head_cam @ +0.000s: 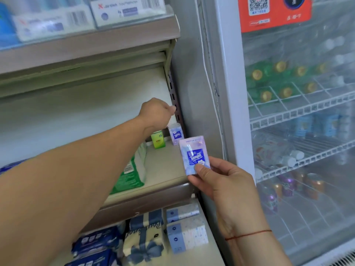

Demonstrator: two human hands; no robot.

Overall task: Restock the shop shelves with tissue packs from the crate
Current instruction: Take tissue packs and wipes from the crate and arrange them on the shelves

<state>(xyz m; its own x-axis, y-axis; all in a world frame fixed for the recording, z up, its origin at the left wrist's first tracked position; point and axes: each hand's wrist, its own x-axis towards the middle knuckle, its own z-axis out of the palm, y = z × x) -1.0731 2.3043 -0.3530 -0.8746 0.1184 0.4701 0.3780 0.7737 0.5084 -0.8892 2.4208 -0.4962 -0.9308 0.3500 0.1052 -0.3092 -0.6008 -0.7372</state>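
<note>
Restocking is under way at a shop's middle shelf (165, 169). At the left, a large green pack (132, 175) lies along the shelf. The person's left hand (156, 112) reaches over it toward the back right corner, knuckles to the camera. Its fingers are hidden, so it cannot be told whether it grips anything.

Just below that hand a small green pack (158, 140) stands upright. Beside it, tight in the corner, stands a lilac Tempo pack (175, 133), its top directly under the hand.

At the shelf's front right corner the right hand (221, 181) pinches a second Tempo pack (193, 156) by its lower edge, thumb on the face and fingers behind. The pack is held upright, off the shelf. A drinks cooler (297, 112) stands to the right, and the crate is out of view.

The step in hand appears to be seating the corner pack. The second pack likely goes in front of or beside it next, upright with the label forward, and the left arm would need to clear the way first.
</note>
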